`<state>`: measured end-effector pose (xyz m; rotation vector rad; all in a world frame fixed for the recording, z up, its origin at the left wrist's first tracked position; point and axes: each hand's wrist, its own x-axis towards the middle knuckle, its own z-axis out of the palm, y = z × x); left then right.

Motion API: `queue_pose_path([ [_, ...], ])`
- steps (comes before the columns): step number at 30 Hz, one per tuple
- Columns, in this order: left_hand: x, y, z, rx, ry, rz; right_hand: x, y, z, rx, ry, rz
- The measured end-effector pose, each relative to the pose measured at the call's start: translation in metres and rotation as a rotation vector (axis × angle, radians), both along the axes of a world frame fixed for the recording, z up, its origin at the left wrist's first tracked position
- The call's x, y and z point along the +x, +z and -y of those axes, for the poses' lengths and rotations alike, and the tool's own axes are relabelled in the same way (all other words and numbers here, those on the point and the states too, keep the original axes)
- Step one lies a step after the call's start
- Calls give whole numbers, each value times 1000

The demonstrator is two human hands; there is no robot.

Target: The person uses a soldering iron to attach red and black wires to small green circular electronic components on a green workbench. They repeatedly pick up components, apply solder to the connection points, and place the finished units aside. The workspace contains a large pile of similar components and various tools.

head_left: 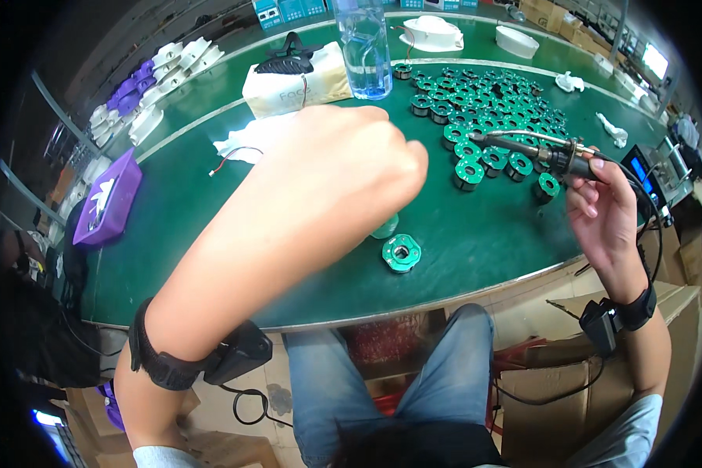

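Observation:
My left hand (343, 168) is raised close to the camera as a closed fist; what it holds, if anything, is hidden. Just below it on the green table (195, 203) lies a round green circuit part (401, 253), with another green piece (385, 228) half hidden under my hand. My right hand (600, 207) grips a soldering iron (546, 150), its tip pointing left over a pile of several similar green round parts (491, 117).
A clear water bottle (364, 47) and a tissue pack (296, 82) stand at the back. A purple tray (109, 199) sits at the left edge beside white and purple plastic parts (148, 86). White cloth with a thin wire (249, 140) lies mid-table. Cardboard boxes (554, 390) sit below.

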<state>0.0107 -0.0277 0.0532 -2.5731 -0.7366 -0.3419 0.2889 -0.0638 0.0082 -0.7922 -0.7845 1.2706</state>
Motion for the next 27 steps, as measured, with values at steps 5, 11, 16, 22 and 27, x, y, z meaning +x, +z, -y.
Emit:
queue_pose_path([
  [5, 4, 3, 9, -16, 79, 117, 0, 0, -2, 13, -18, -26],
  [11, -12, -6, 3, 43, 268, -105, -3, 1, 0, 10, -26, -7],
  [16, -26, -15, 9, -174, 308, -7, -2, -1, -1, 25, -9, -26],
  [22, -41, -15, 7, -628, 318, 179, -2, -1, -2, 6, -20, -7],
  [27, -43, -19, 4, -880, 308, 328, 0, -2, -4, 1, -18, -33],
])
